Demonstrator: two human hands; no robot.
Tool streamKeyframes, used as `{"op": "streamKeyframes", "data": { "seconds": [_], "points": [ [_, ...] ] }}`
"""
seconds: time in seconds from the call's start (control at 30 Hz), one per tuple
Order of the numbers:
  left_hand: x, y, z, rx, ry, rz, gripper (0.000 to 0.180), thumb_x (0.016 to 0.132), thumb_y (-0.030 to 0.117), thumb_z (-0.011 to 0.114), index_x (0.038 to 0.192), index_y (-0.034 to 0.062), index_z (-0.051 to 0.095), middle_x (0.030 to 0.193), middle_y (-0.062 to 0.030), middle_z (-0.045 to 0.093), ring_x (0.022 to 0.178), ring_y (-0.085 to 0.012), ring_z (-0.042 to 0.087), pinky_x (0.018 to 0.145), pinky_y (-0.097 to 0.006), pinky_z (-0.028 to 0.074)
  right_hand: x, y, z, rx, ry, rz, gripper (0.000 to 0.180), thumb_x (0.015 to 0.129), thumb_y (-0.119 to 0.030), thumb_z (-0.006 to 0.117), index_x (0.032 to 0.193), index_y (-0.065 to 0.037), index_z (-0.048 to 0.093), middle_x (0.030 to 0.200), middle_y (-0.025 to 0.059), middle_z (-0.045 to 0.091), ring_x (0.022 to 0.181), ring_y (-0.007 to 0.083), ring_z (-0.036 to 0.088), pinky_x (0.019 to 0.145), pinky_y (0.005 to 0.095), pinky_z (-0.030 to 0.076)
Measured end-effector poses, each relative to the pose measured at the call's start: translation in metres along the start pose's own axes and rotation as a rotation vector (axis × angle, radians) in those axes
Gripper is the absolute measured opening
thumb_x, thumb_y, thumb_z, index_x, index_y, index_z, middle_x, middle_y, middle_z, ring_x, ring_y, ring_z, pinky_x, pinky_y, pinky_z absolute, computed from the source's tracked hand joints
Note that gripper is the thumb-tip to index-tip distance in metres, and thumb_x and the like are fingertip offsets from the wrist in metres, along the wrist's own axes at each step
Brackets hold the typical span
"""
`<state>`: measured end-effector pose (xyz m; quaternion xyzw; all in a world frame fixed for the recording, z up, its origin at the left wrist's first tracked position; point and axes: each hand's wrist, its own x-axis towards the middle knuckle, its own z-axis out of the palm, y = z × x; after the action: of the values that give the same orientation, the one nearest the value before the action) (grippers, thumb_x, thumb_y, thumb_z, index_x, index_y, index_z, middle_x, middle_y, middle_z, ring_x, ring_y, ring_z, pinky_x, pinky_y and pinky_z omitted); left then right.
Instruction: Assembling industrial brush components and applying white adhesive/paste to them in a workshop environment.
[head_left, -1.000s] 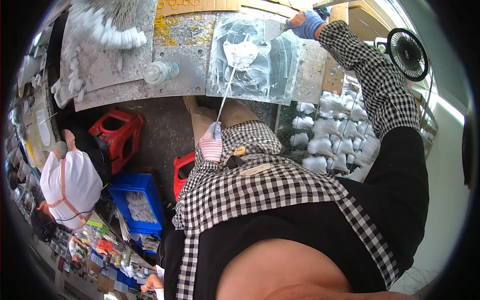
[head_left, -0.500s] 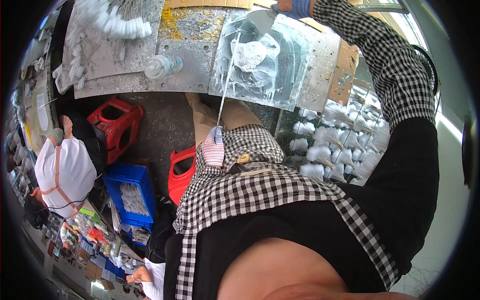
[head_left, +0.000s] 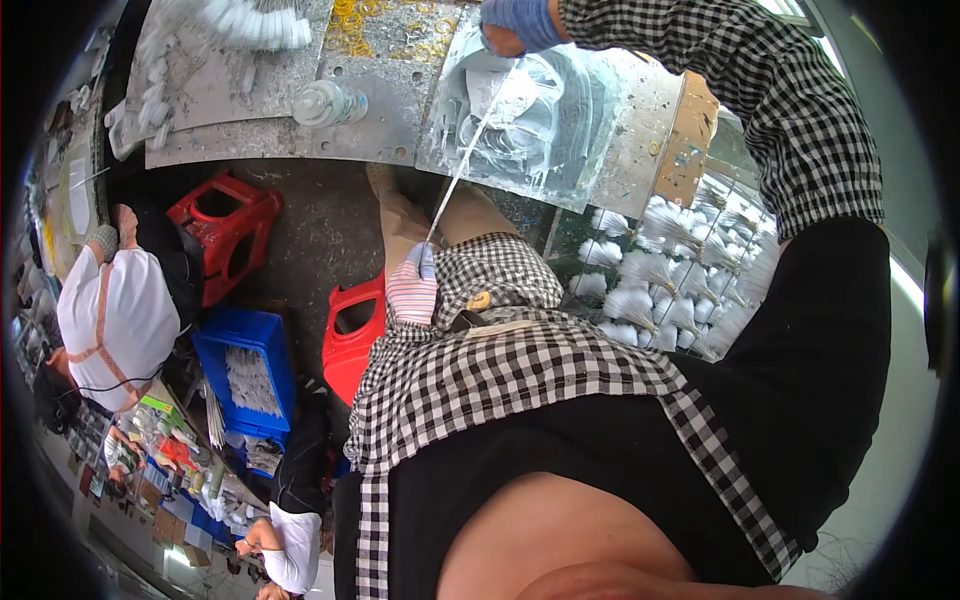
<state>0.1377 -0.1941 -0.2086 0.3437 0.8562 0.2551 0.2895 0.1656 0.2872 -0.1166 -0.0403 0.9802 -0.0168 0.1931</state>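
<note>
My left hand (head_left: pixel 412 290), in a red-and-white striped glove, is closed around the lower end of a thin rod (head_left: pixel 463 165). The rod slants up and away over the table edge, its far end whitish over the paste. A wide flat scraper (head_left: pixel 483 88) is in my right hand (head_left: pixel 517 28), which wears a blue glove with bare fingertips; its handle is mostly hidden. The blade lies at the white paste (head_left: pixel 520 95), beside or under the rod's far end; I cannot tell which. The paste is smeared over a glass-like sheet (head_left: pixel 580 175).
A clear bottle (head_left: pixel 328 104) stands on the metal-topped table (head_left: pixel 230 135). Yellow rings (head_left: pixel 352 28) and white-tipped bundles (head_left: pixel 245 25) lie beyond. Bundles of white fibres (head_left: pixel 650 280) hang right. Red stools (head_left: pixel 355 345), a blue crate (head_left: pixel 275 365) and a co-worker (head_left: pixel 125 310) are left.
My right hand with the scraper has come left and nearer, bringing the blade down to the paste by the rod. My left hand keeps its hold; the rod's far end has shifted right.
</note>
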Motion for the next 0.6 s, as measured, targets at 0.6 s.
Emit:
{"op": "streamKeyframes", "data": {
  "seconds": [0.6],
  "points": [
    [0.013,-0.041,-0.017,0.058,0.129,0.15,0.03,0.097,0.033,0.059,0.107,0.0082,0.072,0.089,-0.0184,0.071,0.083,-0.0356,0.069,0.077,-0.043,0.054,-0.13,0.003,0.048,-0.365,0.032,0.204,0.013,0.084,-0.017,0.063,0.093,-0.016,0.072,0.074,0.0101,0.068,0.072,0.0285,0.07,0.065,0.0437,0.055]
  ]
}}
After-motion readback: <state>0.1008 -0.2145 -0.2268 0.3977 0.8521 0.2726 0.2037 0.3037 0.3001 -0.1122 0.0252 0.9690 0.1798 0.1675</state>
